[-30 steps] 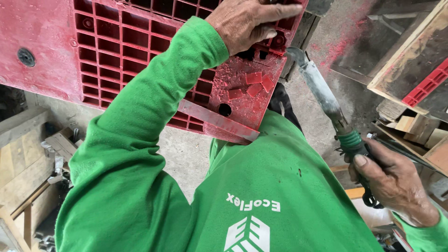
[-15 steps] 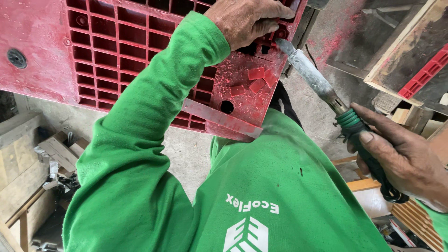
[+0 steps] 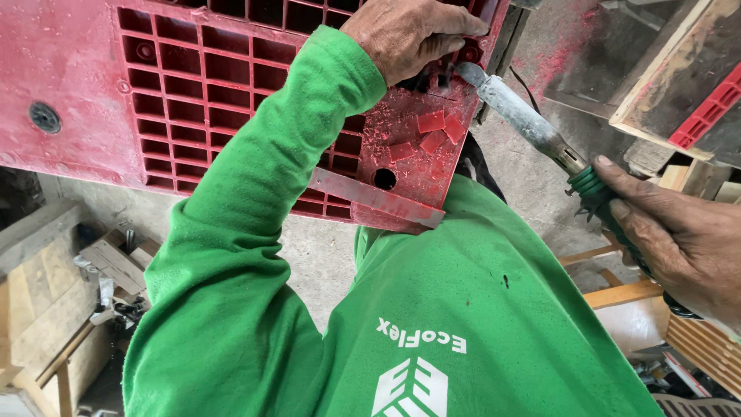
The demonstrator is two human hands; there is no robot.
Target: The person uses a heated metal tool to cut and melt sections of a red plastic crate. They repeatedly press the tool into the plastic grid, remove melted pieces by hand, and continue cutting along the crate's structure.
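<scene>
A large red plastic pallet (image 3: 193, 100) with a grid of square cells rests against my chest, tilted toward me. My left hand (image 3: 409, 35), in a green sleeve, grips the pallet's upper right part with fingers curled over its edge. My right hand (image 3: 679, 239) holds the dark green handle of a long tool (image 3: 517, 108) with a dusty grey metal shaft. Its tip touches the pallet just under my left fingers. Three small red plastic patches (image 3: 428, 131) lie on the pallet's flat corner beside a round hole (image 3: 384, 179).
A loose red plastic strip (image 3: 370, 197) runs across the pallet's lower corner. Wooden boards and scraps (image 3: 46, 293) lie on the concrete floor at lower left. More wood and a red plastic piece (image 3: 706, 112) sit at upper right. Red dust covers the floor there.
The tool's tip has risen along the pallet to sit under my left fingers, and my right hand has moved up and closer. The pallet has shifted slightly left in view.
</scene>
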